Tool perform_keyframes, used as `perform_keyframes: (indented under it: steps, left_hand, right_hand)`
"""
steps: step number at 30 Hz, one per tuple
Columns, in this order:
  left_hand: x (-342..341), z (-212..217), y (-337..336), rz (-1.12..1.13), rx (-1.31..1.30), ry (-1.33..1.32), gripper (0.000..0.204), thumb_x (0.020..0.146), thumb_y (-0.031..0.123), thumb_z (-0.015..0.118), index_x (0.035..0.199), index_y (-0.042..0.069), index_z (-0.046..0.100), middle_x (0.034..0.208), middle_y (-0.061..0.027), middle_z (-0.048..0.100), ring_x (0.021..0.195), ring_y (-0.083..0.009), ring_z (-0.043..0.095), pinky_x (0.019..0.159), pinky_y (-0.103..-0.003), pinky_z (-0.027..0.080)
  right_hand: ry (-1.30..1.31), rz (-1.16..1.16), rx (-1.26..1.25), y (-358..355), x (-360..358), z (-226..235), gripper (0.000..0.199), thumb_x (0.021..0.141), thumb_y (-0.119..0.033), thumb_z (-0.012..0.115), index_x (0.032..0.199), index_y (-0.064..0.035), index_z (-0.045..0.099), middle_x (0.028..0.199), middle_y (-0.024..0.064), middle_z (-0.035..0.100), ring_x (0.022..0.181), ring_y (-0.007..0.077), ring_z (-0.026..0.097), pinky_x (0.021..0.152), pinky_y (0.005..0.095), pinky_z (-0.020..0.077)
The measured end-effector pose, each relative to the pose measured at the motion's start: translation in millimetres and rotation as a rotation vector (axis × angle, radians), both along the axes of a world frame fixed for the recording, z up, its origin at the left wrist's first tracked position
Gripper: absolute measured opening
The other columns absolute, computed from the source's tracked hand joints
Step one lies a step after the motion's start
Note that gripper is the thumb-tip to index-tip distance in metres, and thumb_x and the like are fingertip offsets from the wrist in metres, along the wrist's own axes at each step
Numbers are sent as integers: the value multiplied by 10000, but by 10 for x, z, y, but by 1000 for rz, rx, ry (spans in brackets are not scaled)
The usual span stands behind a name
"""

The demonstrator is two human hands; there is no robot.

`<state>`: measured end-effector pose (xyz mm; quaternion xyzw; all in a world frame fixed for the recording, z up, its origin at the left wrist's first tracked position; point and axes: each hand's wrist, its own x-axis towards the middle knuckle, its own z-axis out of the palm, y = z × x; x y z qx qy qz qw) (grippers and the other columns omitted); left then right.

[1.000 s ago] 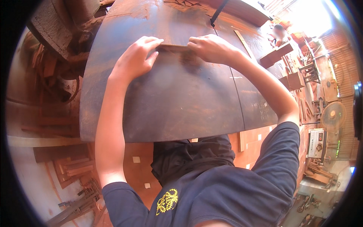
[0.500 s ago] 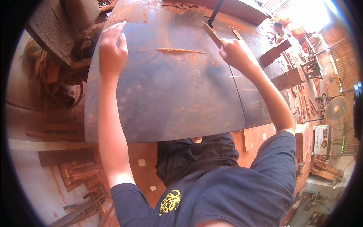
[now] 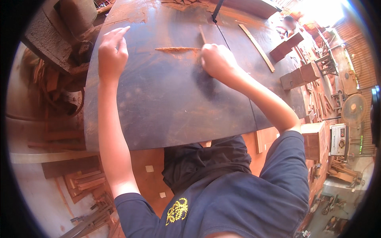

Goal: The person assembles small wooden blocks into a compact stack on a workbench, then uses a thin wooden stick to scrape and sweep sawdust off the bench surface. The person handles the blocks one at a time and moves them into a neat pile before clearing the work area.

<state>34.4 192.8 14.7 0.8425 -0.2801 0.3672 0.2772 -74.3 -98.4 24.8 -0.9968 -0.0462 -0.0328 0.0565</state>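
Above the left part of a dark, flat worktable (image 3: 166,103) is my left hand (image 3: 112,53), its fingers loosely stretched away from me, with nothing seen in it. My right hand (image 3: 218,60) is closed over the middle of the table, gripping a thin wooden strip (image 3: 203,35) whose far end sticks out beyond the knuckles. Just left of that fist, a narrow ridge of orange sawdust (image 3: 174,50) lies across the surface. The near end of the strip is hidden by my fingers.
A second long wooden strip (image 3: 257,48) lies on the table's right side. Thick wooden blocks (image 3: 300,76) stand along the right edge. A black upright bar (image 3: 216,12) rises at the far side. Dusty machinery (image 3: 53,35) borders the left. A person (image 3: 287,25) is far right.
My right hand has swung left and nearer to me, carrying the strip to the sawdust ridge. The second strip, partly hidden before, is now in full sight. My left hand holds much the same pose.
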Motion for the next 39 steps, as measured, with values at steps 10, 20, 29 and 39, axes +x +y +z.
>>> perform_keyframes:
  steps: [10,20,29,39]
  left_hand:
    - [13,-1,27,-98,127,48,439,964,-68,532,1333,131,662,1312,-99,671,1243,-270,611,1051,-360,500]
    - [165,-70,377,224,92,-118,342,944,0,591,1226,141,723,1170,-79,734,1091,-273,659,968,-373,549]
    - [153,-61,388,224,79,-19,335,922,-15,613,1211,112,724,1141,-83,735,1070,-271,656,960,-366,550]
    - [161,-71,443,251,67,61,348,912,-38,617,1224,83,712,1166,-94,726,1101,-284,645,990,-373,530]
  right_hand:
    - [-79,234,-43,968,368,-108,56,749,-39,717,791,-32,753,772,167,731,747,299,753,668,388,610]
    - [-74,180,-185,583,951,108,107,823,-93,664,840,-34,752,863,148,750,783,278,751,663,390,605]
    - [-266,162,-623,-280,2394,22,150,881,-137,663,1002,-51,689,942,92,768,890,262,761,704,369,604]
    - [-239,145,-470,-317,2950,-189,139,910,-77,584,998,-52,688,959,112,762,922,276,750,766,397,599]
